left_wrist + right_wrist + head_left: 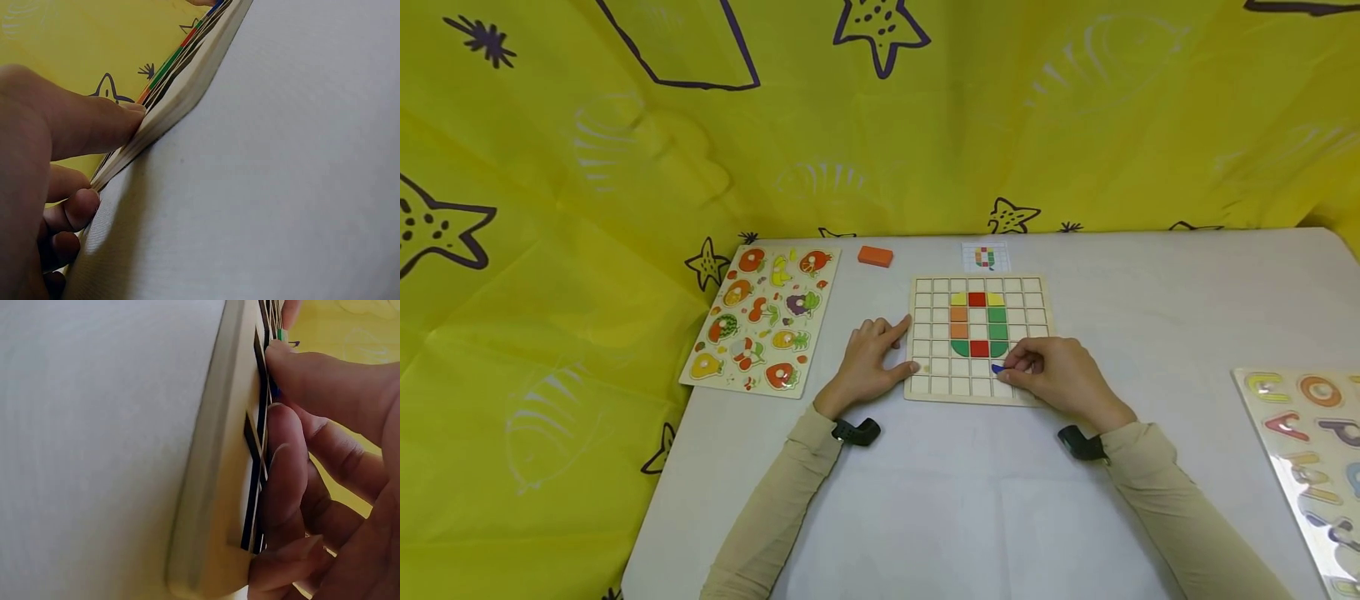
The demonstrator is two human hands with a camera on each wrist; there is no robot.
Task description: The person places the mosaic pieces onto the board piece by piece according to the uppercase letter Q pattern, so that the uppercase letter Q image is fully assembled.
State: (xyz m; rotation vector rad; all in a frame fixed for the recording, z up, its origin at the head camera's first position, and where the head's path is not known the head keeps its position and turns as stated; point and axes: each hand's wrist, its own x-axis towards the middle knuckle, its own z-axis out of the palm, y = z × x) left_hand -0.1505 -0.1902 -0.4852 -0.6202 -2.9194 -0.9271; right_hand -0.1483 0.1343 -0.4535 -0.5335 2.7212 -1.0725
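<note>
A wooden grid board (951, 398) lies on the table with a Q-like ring of red, yellow, orange and green tiles (977, 299) set in its cells. My right hand (1056, 375) pinches a small blue tile (997, 368) between thumb and fingers, just below the ring's lower right corner. In the right wrist view that blue tile (274, 391) is mostly hidden by the fingers, close over the board's cells. My left hand (868, 362) rests at the board's left side, thumb and forefinger spread apart and touching the edge, as the left wrist view also shows at the rim (178, 106).
Behind the board lies a small card (985, 257) printed with a similar coloured figure. An orange block (876, 256) sits at the back. A fruit puzzle board (760, 321) is on the left, a letter puzzle board (1303, 442) at the right edge. Yellow cloth (880, 125) hangs behind.
</note>
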